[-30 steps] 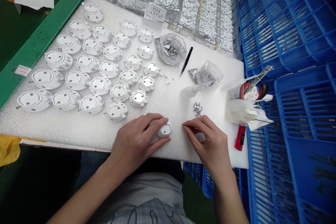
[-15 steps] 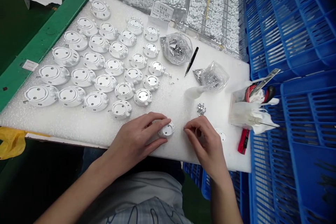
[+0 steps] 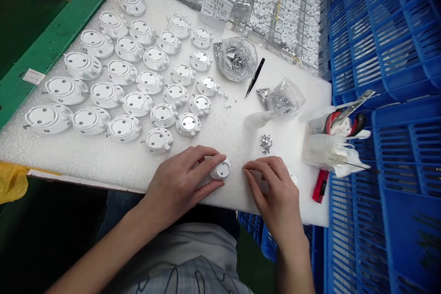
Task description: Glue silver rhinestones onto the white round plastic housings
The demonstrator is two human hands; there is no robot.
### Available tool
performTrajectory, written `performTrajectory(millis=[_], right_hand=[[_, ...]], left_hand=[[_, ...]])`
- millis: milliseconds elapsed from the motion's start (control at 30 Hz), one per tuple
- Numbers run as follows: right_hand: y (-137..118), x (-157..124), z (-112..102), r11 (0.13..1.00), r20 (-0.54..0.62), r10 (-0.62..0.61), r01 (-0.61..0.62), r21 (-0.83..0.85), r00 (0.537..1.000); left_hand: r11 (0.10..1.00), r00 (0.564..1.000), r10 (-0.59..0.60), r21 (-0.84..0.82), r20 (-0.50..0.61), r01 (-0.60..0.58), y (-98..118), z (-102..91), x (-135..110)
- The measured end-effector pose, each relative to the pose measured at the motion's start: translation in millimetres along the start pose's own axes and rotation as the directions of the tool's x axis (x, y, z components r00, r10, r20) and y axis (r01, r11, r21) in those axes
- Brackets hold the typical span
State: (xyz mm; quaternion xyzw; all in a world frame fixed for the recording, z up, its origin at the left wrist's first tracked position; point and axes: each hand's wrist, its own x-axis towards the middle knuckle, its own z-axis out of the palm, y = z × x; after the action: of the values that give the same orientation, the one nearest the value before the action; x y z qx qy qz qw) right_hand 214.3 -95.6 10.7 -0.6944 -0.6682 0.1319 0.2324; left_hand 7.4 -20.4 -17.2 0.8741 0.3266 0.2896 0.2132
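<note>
Near the front edge of the white foam sheet [image 3: 206, 147], my left hand [image 3: 188, 177] has its thumb and fingers around a small white casing [image 3: 222, 169] with a round face and dark dots. To its right, my right hand [image 3: 270, 181] pinches thumb and forefinger together just above the foam; whatever is between the tips is too small to make out. Beyond that hand lies a little heap of shiny metal pieces [image 3: 265, 144]. A white disc [image 3: 294, 178] is partly hidden behind the right hand. Several similar white casings [image 3: 124, 127] stand in rows at the left.
Two clear bags of small metal parts [image 3: 237, 59] and black tweezers [image 3: 255, 78] lie farther back, near a translucent bottle [image 3: 258, 120]. At the right are a tool holder [image 3: 315, 147], a red-and-black object [image 3: 320, 186] and blue crates [image 3: 386, 55]. Divided trays [image 3: 262, 4] line the back.
The whole view has shifted slightly. My right hand's fingers have straightened a little, still pinched at the tips; my left hand keeps its hold on the casing.
</note>
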Motion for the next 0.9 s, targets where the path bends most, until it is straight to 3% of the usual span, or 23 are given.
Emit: performTrajectory(millis=[167,333,500,667,767,833,900], right_hand=[[2.4,0.1,-15.0,1.0,0.053,0.011,-0.009,-0.028,0.999],[6.2,8.8,-22.5,0.992,0.119,-0.097,0.106,-0.075,0.988],[8.0,20.2,-21.9,0.964,0.222,-0.236,0.257,-0.073,0.946],[10.9,24.3,-25.5,0.943,0.384,-0.25,0.314,-0.112,0.889],[11.6,21.8,-23.4,0.964,0.328,-0.233,0.261,-0.046,0.916],[10.1,17.6,-17.3,0.98,0.207,-0.179,0.157,0.118,0.962],[6.6,12.0,-8.0,0.939,0.095,-0.061,0.025,0.344,0.994]], left_hand=[[1.0,1.0,0.019,0.006,-0.003,-0.019,-0.9,0.3,-0.5],[1.0,1.0,0.026,0.001,-0.009,-0.026,-0.8,0.4,-1.9],[1.0,1.0,0.018,-0.007,0.004,-0.018,-0.2,0.5,-0.8],[1.0,1.0,0.025,-0.009,-0.005,-0.026,-0.2,0.9,-1.0],[0.999,0.999,0.031,-0.013,-0.013,-0.031,-0.9,1.1,-1.1],[0.999,0.999,0.038,-0.037,-0.028,-0.039,-1.5,0.9,-1.1],[0.997,0.998,0.042,-0.065,-0.047,-0.045,-1.8,0.6,-0.9]])
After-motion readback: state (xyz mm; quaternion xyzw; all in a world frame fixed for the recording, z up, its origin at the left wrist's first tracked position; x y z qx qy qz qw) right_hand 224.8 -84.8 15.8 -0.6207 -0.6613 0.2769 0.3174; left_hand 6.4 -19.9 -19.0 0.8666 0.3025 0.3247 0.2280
